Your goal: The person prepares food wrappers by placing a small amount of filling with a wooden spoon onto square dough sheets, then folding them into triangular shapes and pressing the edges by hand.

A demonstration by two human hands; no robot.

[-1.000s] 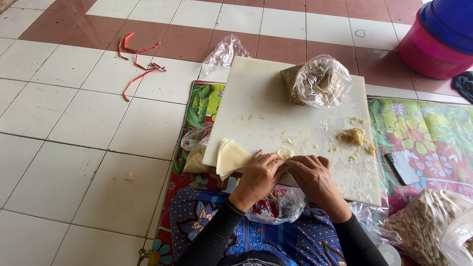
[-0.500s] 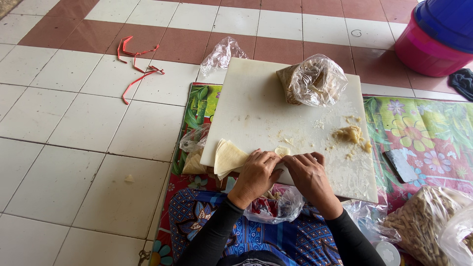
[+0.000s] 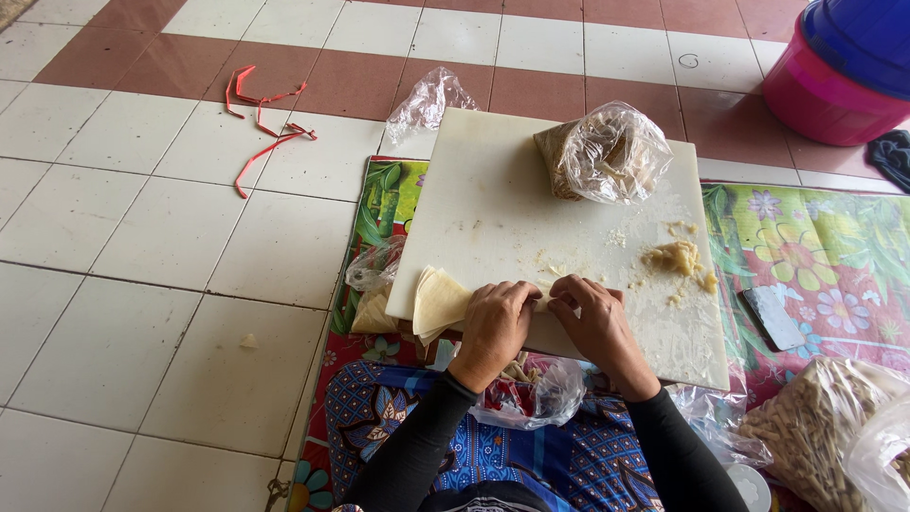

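Left hand (image 3: 493, 318) and right hand (image 3: 590, 318) press knuckles-up on pastry sheet (image 3: 440, 301).

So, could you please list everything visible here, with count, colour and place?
white rectangular cutting board: one, on the mat.
pale thin dough wrappers: small stack, board's near-left corner.
clear plastic bag of filling: one, board's far edge.
yellowish paste lump: one, board's right side.
floral floor mat: one, multicoloured, under the board.
red plastic strips: several, on the tiles far left.
pink and blue buckets: stacked, top right.
left hand, right hand: pressing a wrapper at the board's near edge.
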